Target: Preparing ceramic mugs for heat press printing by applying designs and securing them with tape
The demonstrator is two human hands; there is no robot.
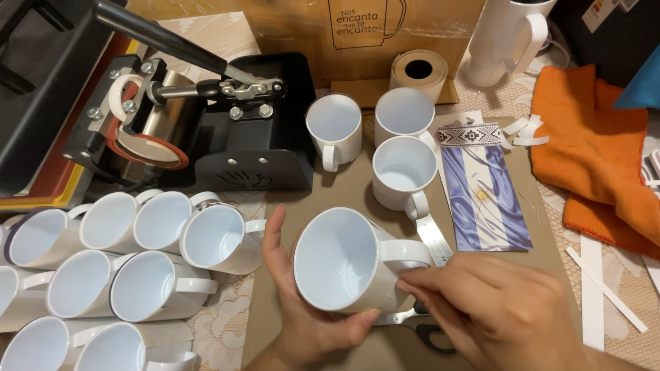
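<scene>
While the white mug (344, 264) is lying tipped on its side above the brown mat (344, 192), its long axis is running from the person's lap outward and up, with the open mouth pointing toward the camera and slightly left, and the handle sticking out to the right. The left hand (302, 309) is cradling it from below and from the left, fingers curled loosely around the wall and the thumb pressing on the lower rim, so the hand is closed about the mug. The right hand (481, 302) is lying over the mug's right flank just under the handle, fingers nearly flat and close together, fingertips touching the mug's side; whether it is pinching anything there I cannot tell. Beneath the hands, scissors (430, 333) are peeking out on the mat, and a metal ruler (432, 237) is slanting up from behind the handle. To the left, a cluster of white mugs (137, 275) is lying on its side, mouths facing the camera. Just beyond the ruler, a printed strip (485, 196) in blue and white is lying flat. Farther off, three upright mugs (385, 137) are standing together on the mat, an orange cloth (598, 158) is bunching at the right, and a black mug press (199, 124) is sitting at the back left, near a roll of tape (418, 72).
</scene>
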